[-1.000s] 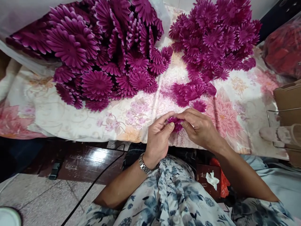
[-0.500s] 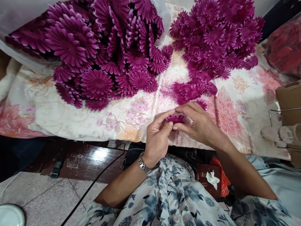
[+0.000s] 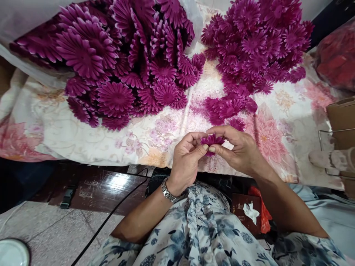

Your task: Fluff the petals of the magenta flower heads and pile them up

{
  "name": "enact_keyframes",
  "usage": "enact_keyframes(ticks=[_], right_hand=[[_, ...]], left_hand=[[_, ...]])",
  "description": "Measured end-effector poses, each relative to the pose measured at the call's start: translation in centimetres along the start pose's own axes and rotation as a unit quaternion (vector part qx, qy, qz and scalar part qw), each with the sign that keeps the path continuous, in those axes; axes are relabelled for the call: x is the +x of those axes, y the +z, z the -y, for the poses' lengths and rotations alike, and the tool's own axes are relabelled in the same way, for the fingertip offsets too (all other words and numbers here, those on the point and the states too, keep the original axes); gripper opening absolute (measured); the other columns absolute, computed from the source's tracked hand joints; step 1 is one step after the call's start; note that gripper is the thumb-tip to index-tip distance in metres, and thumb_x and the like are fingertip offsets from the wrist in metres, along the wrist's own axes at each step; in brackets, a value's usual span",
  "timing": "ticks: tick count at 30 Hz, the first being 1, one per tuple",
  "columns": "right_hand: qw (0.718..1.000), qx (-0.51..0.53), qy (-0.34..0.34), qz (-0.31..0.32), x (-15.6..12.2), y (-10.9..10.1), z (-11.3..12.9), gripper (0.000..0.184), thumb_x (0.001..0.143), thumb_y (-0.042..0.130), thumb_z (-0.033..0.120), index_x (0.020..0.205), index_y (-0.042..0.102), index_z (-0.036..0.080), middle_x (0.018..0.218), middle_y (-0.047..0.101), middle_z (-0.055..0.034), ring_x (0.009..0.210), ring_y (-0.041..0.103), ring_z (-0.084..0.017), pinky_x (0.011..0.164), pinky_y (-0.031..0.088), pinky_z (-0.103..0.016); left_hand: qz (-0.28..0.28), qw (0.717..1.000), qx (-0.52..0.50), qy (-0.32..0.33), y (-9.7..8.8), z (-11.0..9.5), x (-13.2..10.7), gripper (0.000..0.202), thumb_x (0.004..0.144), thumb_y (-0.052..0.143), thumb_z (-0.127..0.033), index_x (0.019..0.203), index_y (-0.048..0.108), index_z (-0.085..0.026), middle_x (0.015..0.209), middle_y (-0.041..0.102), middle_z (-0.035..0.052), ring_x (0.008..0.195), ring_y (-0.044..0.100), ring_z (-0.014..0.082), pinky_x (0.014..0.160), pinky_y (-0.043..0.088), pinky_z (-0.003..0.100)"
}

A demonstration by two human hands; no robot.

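Observation:
A small purple flower head (image 3: 212, 140) is held between my two hands, above the front part of the cloth-covered table. My left hand (image 3: 188, 157), with a metal watch on its wrist, pinches its left edge between thumb and fingers. From the other side my right hand (image 3: 238, 147) grips it the same way, both thumbs nearly meeting at its front. Just beyond my fingers lies a small group of purple flower heads (image 3: 227, 107). The underside of the held flower is hidden.
A large pile of purple flower heads (image 3: 116, 98) spills from a clear plastic bag at the left back. Another heap (image 3: 255, 44) stands at the right back. Purple specks dust the floral tablecloth (image 3: 158, 129). At right are a cardboard box (image 3: 342, 116) and a bag of red pieces (image 3: 337, 59).
The flower in my hands has tipped and spread, so more of its petals show. My fingers have shifted slightly around it, the right hand moving a little to the right.

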State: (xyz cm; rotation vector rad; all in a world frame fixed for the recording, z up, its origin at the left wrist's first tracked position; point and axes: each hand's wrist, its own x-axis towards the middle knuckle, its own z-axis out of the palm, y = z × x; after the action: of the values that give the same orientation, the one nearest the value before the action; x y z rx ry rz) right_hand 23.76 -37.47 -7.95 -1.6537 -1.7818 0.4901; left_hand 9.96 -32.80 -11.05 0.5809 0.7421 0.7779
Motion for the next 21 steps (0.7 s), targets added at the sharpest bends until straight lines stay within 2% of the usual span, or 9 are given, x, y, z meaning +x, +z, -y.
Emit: enact_keyframes(ticks=[2,5,8,11,15,18,21], right_hand=[[1.0,-0.007,-0.001,0.004,-0.1,0.0,-0.1,0.029,0.084,0.057,0.018,0.113,0.056,0.021,0.098,0.069,-0.0021,0.08,0.064,-0.012,0.071,0.053,-0.025],[0.999,-0.039,-0.021,0.002,-0.2,0.2,-0.2,0.035,0.085,0.051,0.012,0.118,0.054,0.022,0.103,0.069,-0.0032,0.085,0.065,-0.013,0.075,0.054,-0.027],[0.995,-0.079,-0.064,-0.002,-0.1,0.3,0.0,0.036,0.087,0.045,0.01,0.12,0.051,0.021,0.106,0.067,-0.005,0.093,0.064,-0.015,0.079,0.053,-0.029],[0.992,-0.096,-0.073,-0.021,0.0,0.4,0.2,0.034,0.087,0.047,0.013,0.12,0.05,0.018,0.103,0.065,-0.0077,0.091,0.062,-0.016,0.079,0.052,-0.031],[0.986,-0.119,-0.064,-0.097,0.0,0.5,0.1,0.019,0.082,0.061,0.023,0.098,0.056,0.016,0.081,0.06,-0.0056,0.076,0.056,-0.017,0.069,0.049,-0.031],[0.985,-0.132,-0.081,-0.074,0.1,0.9,-0.4,0.008,0.082,0.061,0.023,0.082,0.054,0.019,0.072,0.057,-0.0031,0.071,0.053,-0.016,0.065,0.046,-0.03],[0.986,-0.138,-0.072,-0.066,0.2,1.3,-0.6,0.009,0.083,0.058,0.022,0.078,0.052,0.019,0.07,0.054,-0.0021,0.068,0.051,-0.015,0.062,0.044,-0.029]], left_hand=[[-0.007,1.0,0.01,-0.001,0.0,-0.1,0.0,0.014,0.061,0.073,-0.015,0.069,0.061,-0.015,0.064,0.057,-0.0028,0.059,0.051,0.0067,0.059,0.042,0.019],[0.008,1.0,0.024,0.002,-0.1,0.0,-0.1,0.015,0.062,0.073,-0.018,0.067,0.059,-0.015,0.064,0.056,-0.0033,0.058,0.049,0.0065,0.059,0.041,0.019],[0.02,0.999,0.039,0.023,-0.2,0.3,0.0,0.015,0.065,0.073,-0.019,0.068,0.058,-0.016,0.064,0.056,-0.0036,0.059,0.051,0.0073,0.06,0.042,0.02],[-0.004,0.999,0.035,0.035,-0.3,0.4,0.2,0.014,0.067,0.071,-0.02,0.069,0.058,-0.016,0.062,0.056,-0.004,0.058,0.05,0.0066,0.059,0.041,0.019],[-0.045,0.998,0.007,0.045,-0.1,0.3,0.4,0.017,0.064,0.074,-0.021,0.067,0.057,-0.016,0.06,0.056,-0.0047,0.055,0.049,0.0055,0.056,0.04,0.017],[-0.046,0.998,0.007,0.038,0.1,0.2,0.4,0.018,0.061,0.076,-0.022,0.072,0.062,-0.017,0.06,0.058,-0.0043,0.054,0.051,0.006,0.055,0.042,0.018],[-0.023,0.999,0.008,0.022,0.1,0.3,0.3,0.018,0.063,0.076,-0.025,0.076,0.067,-0.017,0.064,0.064,-0.0014,0.058,0.056,0.0078,0.06,0.046,0.02]])
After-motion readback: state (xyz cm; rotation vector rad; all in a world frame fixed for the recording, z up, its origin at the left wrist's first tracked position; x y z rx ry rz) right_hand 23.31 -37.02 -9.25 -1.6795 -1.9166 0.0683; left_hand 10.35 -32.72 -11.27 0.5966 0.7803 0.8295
